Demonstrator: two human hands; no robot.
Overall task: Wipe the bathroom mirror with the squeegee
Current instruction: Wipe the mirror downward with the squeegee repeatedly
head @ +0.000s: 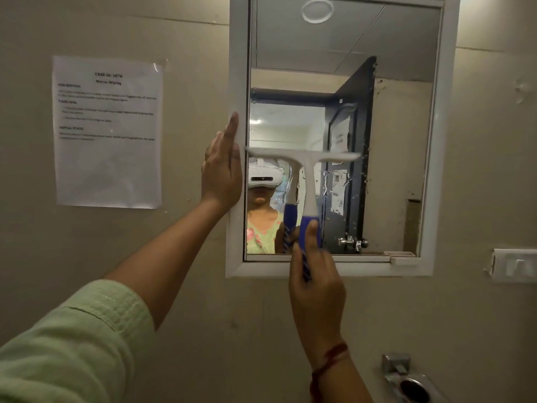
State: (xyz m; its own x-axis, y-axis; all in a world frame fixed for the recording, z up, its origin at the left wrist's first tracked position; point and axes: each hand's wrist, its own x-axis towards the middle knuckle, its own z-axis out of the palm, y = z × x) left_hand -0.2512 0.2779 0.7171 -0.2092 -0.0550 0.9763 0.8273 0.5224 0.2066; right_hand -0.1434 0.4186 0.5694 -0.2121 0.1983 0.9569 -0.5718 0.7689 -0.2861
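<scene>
A white-framed mirror (392, 117) hangs on the beige wall. The squeegee (308, 170) has a white T-shaped head and a blue handle. Its blade lies level across the left half of the glass, about halfway up. My right hand (315, 274) is shut on the blue handle at the mirror's bottom edge. My left hand (222, 170) rests flat, fingers straight up, against the left side of the mirror frame. The glass reflects a person with a white headset, a dark door and the ceiling.
A printed task sheet (107, 132) is taped to the wall left of the mirror. A white fitting (514, 264) sits on the wall at the right. A chrome soap holder (409, 382) sticks out at the lower right.
</scene>
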